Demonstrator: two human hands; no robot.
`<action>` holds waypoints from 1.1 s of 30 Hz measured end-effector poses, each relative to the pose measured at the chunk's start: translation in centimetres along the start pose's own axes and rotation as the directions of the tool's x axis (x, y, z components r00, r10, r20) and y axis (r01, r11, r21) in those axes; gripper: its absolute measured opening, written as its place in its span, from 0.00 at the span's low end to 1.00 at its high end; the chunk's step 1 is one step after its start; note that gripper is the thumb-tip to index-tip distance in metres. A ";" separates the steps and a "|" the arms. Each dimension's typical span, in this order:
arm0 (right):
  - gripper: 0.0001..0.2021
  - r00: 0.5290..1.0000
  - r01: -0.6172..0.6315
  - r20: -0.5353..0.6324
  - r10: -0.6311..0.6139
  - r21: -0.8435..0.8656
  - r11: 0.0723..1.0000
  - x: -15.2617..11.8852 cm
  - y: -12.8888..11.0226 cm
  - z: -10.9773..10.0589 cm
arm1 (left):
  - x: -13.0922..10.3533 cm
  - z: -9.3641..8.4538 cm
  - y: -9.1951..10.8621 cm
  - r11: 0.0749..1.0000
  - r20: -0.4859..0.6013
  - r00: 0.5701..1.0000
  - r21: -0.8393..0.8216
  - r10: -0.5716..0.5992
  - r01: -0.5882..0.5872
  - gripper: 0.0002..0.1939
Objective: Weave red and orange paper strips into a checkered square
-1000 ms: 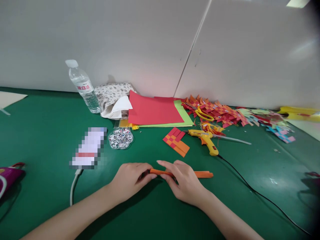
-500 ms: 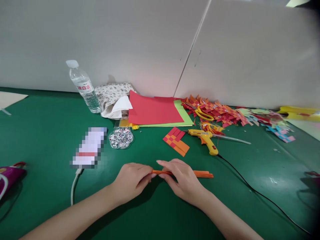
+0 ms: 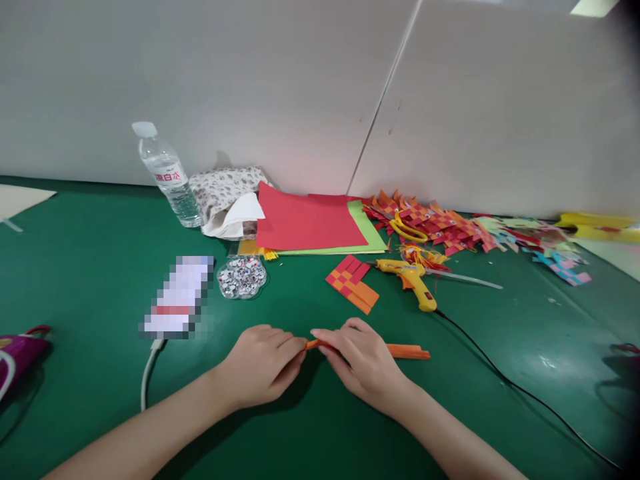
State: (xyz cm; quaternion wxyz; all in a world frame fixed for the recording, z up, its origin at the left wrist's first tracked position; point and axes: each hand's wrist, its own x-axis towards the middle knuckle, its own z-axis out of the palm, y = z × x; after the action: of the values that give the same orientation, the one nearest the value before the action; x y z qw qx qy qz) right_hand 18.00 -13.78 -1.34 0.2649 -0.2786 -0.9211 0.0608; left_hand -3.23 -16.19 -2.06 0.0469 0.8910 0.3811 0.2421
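An orange folded paper strip (image 3: 407, 351) runs between my two hands, just over the green table. My left hand (image 3: 265, 363) pinches its left end between thumb and fingers. Farther along, my right hand (image 3: 363, 367) is closed on the strip, and the rest sticks out to the right beyond the palm. Part of the strip is hidden behind the right fingers. Just past my hands lies a woven red and orange paper piece (image 3: 353, 283).
A yellow glue gun (image 3: 413, 280) with a black cord lies to the right. Behind are red paper sheets (image 3: 310, 217), yellow-handled scissors (image 3: 407, 229) and woven paper fish (image 3: 440, 223). Leftward are a phone (image 3: 180, 293), a bag of googly eyes (image 3: 243, 277) and a water bottle (image 3: 170, 177).
My right fingertips have come down onto the strip, closing the gap over it. The strip's right end has shifted slightly to the right. Both hands stay nearly in place.
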 end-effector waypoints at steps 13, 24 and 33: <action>0.21 0.985 0.161 0.060 -0.163 0.034 0.986 -0.5 -0.9 -0.2 | 0.3 -0.4 0.0 0.975 0.089 0.980 -0.119 -0.178 0.188 0.07; 0.20 0.981 0.127 0.147 -0.128 0.014 0.992 -0.5 -0.6 0.1 | -0.3 0.3 -0.5 0.984 0.124 0.992 -0.176 -0.017 0.039 0.07; 0.17 0.984 0.118 0.126 -0.125 0.061 0.991 -0.2 -0.9 -0.5 | -0.3 -0.5 -0.8 0.973 0.159 0.984 -0.224 0.083 -0.045 0.05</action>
State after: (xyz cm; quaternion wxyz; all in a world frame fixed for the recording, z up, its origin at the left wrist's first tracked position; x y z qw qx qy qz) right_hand 17.95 -14.70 -0.76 0.2151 -0.2100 -0.9498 0.0869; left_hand -4.17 -15.86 -1.97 0.1692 0.9094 0.3177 0.2084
